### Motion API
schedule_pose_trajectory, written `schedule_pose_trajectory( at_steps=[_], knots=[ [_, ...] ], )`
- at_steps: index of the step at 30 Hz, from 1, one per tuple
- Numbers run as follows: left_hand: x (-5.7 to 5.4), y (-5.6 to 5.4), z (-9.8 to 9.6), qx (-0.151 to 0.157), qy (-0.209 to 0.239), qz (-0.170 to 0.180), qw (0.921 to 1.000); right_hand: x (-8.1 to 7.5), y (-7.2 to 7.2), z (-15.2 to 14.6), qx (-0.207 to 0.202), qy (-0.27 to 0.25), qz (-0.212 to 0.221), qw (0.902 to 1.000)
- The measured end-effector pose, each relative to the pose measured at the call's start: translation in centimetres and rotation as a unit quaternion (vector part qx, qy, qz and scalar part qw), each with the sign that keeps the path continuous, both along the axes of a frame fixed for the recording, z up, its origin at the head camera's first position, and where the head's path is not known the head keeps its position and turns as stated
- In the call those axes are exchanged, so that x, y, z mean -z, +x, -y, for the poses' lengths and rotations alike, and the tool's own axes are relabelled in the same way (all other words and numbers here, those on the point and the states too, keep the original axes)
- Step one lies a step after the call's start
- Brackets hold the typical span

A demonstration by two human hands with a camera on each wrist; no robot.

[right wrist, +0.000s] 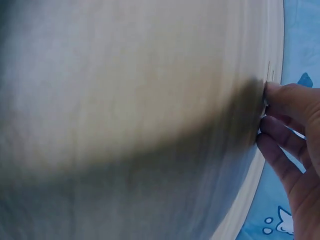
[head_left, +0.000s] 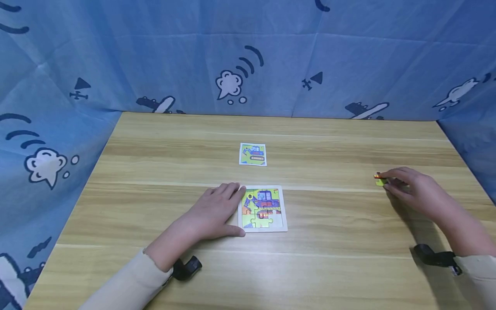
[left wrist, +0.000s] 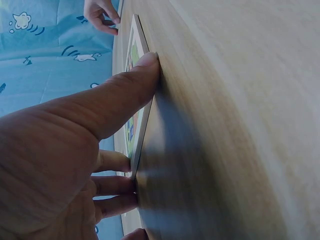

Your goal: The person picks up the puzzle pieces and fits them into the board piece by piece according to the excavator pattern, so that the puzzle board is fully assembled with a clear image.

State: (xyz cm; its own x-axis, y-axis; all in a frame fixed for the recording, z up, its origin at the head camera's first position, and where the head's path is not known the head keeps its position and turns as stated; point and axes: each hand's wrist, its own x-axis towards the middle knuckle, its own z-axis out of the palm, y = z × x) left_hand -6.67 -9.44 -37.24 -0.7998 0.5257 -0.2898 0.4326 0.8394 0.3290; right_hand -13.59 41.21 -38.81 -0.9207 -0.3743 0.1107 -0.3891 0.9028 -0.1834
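Note:
A square jigsaw puzzle [head_left: 262,209] in a white-rimmed tray lies flat on the table, partly filled, picturing a purple excavator; the lower right shows bare tray. My left hand [head_left: 213,213] rests against the tray's left side, fingers extended. Its thumb [left wrist: 142,67] touches the near left corner, and the fingertips lie along the rim farther back. Well to the right, my right hand [head_left: 412,187] pinches a small orange and yellow-green puzzle piece [head_left: 379,182] between thumb and index finger, low over the table. In the right wrist view the fingers hide that piece.
A small picture card [head_left: 253,154] of a similar excavator lies behind the tray. Blue printed cloth [head_left: 279,56] hangs along the back and sides of the wooden table [head_left: 329,267]. A black wrist camera [head_left: 186,269] sits low by the left cuff.

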Motion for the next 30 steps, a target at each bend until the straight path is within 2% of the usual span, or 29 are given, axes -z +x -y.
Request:
schedule_pose_trajectory(
  at_steps=[17,22,30],
  knots=[
    [-0.1,-0.1,-0.1,-0.001,-0.003,0.002,1.0,0.4,0.6,0.5,0.004,-0.021,-0.047,0.9987],
    [-0.2,-0.1,0.0,-0.002,-0.005,0.001,1.0,-0.2,1.0,0.6,-0.001,-0.038,-0.064,0.9972],
    [-0.2,-0.1,0.0,-0.006,-0.003,0.005,1.0,-2.1,1.3,0.8,-0.001,-0.032,-0.075,0.9967]
  ],
)
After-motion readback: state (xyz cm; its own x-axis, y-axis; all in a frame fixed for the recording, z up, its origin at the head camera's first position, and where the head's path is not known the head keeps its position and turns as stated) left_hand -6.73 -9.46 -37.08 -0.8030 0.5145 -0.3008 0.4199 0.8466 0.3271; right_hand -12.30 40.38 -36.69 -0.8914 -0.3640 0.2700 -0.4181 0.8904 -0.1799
